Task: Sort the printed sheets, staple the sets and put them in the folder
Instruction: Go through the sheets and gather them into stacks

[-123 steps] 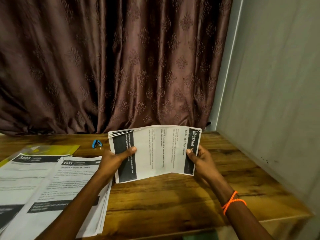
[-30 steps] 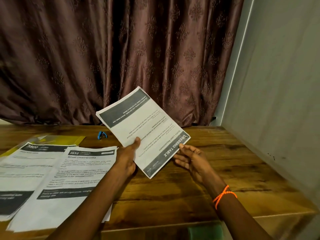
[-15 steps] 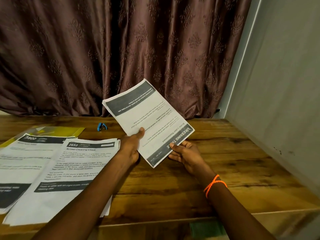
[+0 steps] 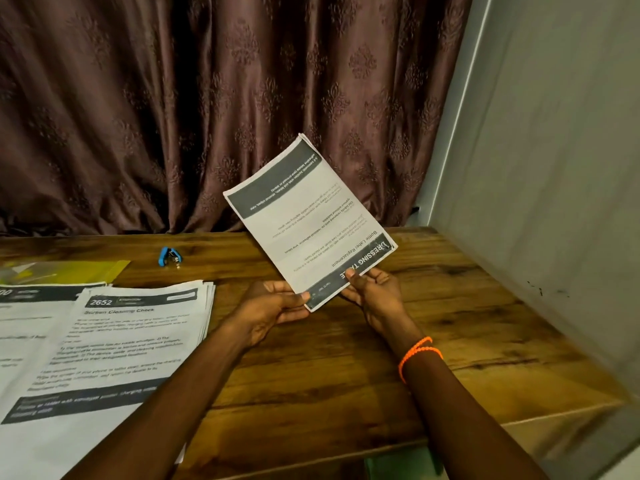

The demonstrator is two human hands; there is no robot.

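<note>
Both hands hold one set of printed sheets up above the wooden bench, tilted so that its top corner leans away toward the brown patterned curtain; the print is upside down to the camera, with a dark band reading "DRESSING TABLE" at the near end and a second dark band at the far end; the left hand pinches the lowest corner of the set between thumb and fingers; the right hand grips the near edge just beside it, its thumb lying on the dark title band; an orange bracelet circles the right wrist; on the left part of the bench lies a stack of sheets headed "2652", its edges fanned slightly; another stack lies touching it on the far left, cut off by the frame; beyond these stacks a yellow folder lies flat on the bench; a small blue stapler sits apart from the folder, near the curtain; a grey wall closes the right side of the bench.
</note>
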